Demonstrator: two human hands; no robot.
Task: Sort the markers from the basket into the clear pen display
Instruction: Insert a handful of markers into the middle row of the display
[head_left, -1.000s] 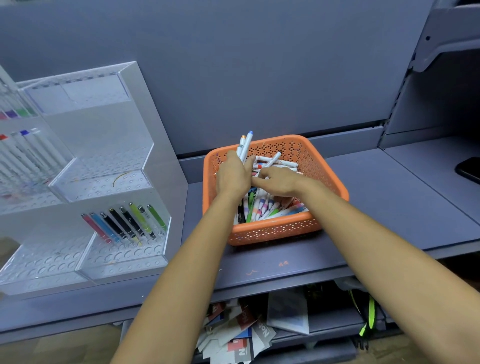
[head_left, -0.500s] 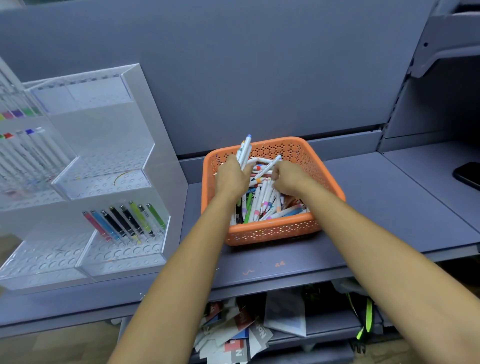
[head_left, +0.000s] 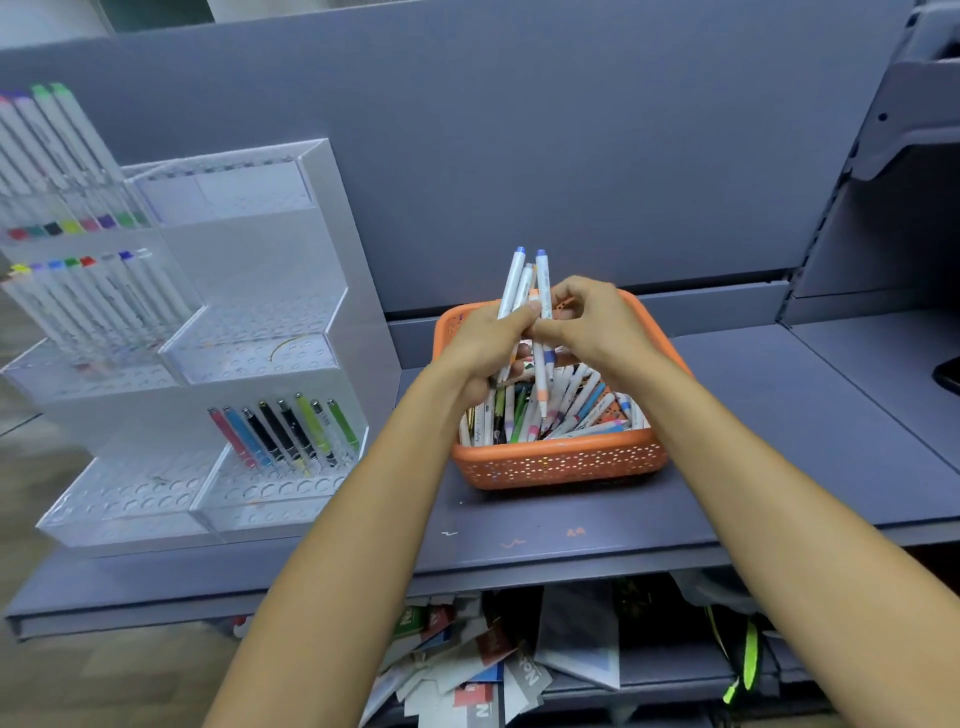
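Slim white markers (head_left: 511, 283) are being gripped upright by the curled fingers of the left hand (head_left: 483, 345) above the perforated orange basket (head_left: 561, 462), their middles being hidden by knuckles. One blue-capped marker (head_left: 542, 384) is being pinched by the right hand (head_left: 592, 325); the clear tiered pen display (head_left: 249, 358) is being cut off at the left edge.
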